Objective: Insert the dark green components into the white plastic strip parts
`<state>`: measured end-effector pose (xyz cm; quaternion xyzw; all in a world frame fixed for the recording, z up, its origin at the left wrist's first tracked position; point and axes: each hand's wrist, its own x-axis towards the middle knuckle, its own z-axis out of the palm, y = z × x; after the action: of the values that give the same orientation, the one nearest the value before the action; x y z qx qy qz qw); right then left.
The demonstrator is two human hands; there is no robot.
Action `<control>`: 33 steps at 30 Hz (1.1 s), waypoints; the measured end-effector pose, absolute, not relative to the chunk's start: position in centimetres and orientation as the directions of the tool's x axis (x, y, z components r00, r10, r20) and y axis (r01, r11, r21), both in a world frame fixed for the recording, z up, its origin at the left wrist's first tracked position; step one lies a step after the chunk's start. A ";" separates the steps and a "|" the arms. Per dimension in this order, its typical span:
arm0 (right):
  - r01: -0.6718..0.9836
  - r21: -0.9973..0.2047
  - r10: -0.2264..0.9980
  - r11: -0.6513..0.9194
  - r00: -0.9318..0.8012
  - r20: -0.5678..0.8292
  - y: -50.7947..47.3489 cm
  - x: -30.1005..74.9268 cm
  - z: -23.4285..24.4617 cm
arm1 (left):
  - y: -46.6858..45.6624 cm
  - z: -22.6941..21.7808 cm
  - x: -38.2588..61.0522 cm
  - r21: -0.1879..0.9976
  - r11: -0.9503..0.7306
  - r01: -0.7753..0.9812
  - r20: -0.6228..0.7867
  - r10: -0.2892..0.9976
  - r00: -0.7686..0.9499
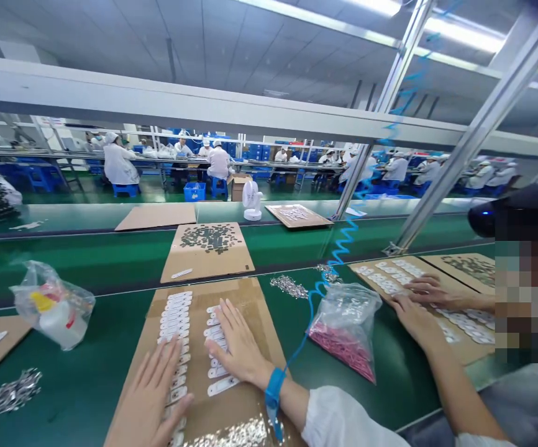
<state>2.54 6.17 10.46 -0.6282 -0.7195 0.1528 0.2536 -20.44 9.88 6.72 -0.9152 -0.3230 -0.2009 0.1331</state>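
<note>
My left hand (pixel 152 391) lies flat with fingers stretched over the left column of small white elongated plastic pieces (pixel 176 307). My right hand (pixel 238 341) rests palm down across the shorter right column of white pieces (pixel 222 386), thumb spread, hiding part of it. Neither hand is closed around anything. Both columns lie on a brown cardboard sheet (pixel 250 301) with shiny tape at its near end. A blue wrist strap (pixel 274 392) circles my right wrist and joins a coiled blue cord (pixel 343 242).
A bag of pink pieces (pixel 343 354) and small metal parts (pixel 289 287) lie right. Beyond is cardboard with dark chips (pixel 210 238). A bagged white bottle (pixel 64 320) and metal parts (pixel 15 391) sit left. A co-worker's hands (pixel 418 304) touch white pieces at right.
</note>
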 end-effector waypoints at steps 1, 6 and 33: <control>0.814 -0.557 0.982 0.165 -0.081 0.172 6.2 2.6 10.6 | 10.2 6.3 -21.2 -0.079 -0.744 0.663 0.434 0.573 0.695; 0.737 -0.649 0.979 0.186 -0.086 0.183 6.8 3.2 10.6 | 10.4 4.0 -24.9 0.189 -0.618 0.763 0.317 0.774 0.549; 0.358 -0.931 0.992 0.072 0.068 0.103 8.1 4.0 8.4 | 6.0 10.2 -21.7 0.046 -0.767 0.641 0.165 0.638 0.752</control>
<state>4.00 8.11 8.44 -0.5802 -0.5818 0.3569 0.4443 -21.67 5.96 10.24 -0.9359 -0.3415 -0.0858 0.0069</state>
